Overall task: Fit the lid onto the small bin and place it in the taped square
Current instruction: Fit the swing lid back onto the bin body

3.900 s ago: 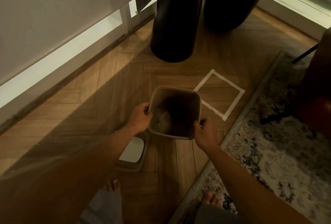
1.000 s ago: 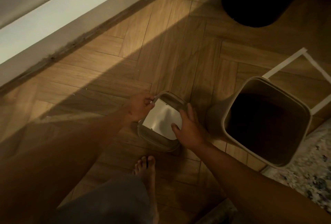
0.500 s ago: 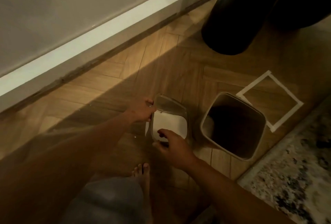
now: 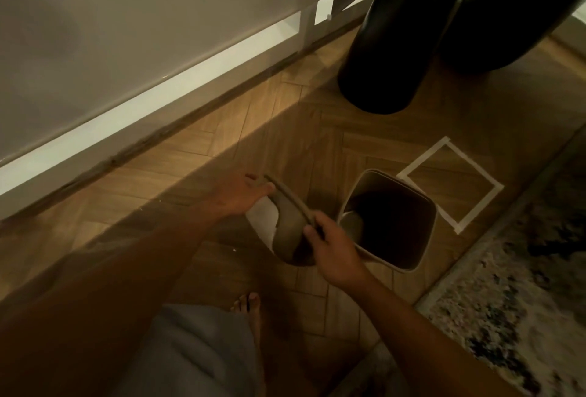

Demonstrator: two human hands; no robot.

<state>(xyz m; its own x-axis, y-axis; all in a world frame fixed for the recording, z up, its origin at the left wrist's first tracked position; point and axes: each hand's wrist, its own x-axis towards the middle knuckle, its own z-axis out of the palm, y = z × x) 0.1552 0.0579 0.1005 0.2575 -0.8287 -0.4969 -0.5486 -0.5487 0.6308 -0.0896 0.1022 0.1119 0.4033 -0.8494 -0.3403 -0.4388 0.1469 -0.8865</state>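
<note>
The small beige bin (image 4: 421,265) stands open on the wood floor, just left of the taped square (image 4: 449,184). Its lid (image 4: 287,222), a beige frame with a white flap, is lifted off the floor and tilted on edge, left of the bin. My left hand (image 4: 241,193) grips the lid's far left edge. On the lid's near right edge my right hand (image 4: 329,246) holds it, close to the bin's rim. The lid does not touch the bin opening.
Two tall black vases (image 4: 399,35) stand behind the taped square. A patterned rug (image 4: 513,295) lies to the right. The wall and white skirting (image 4: 152,101) run along the left. My bare foot (image 4: 247,304) rests on the floor below the lid.
The lid has come up from the floor and tipped onto its edge between both hands. The view has swung slightly, showing more of the vases.
</note>
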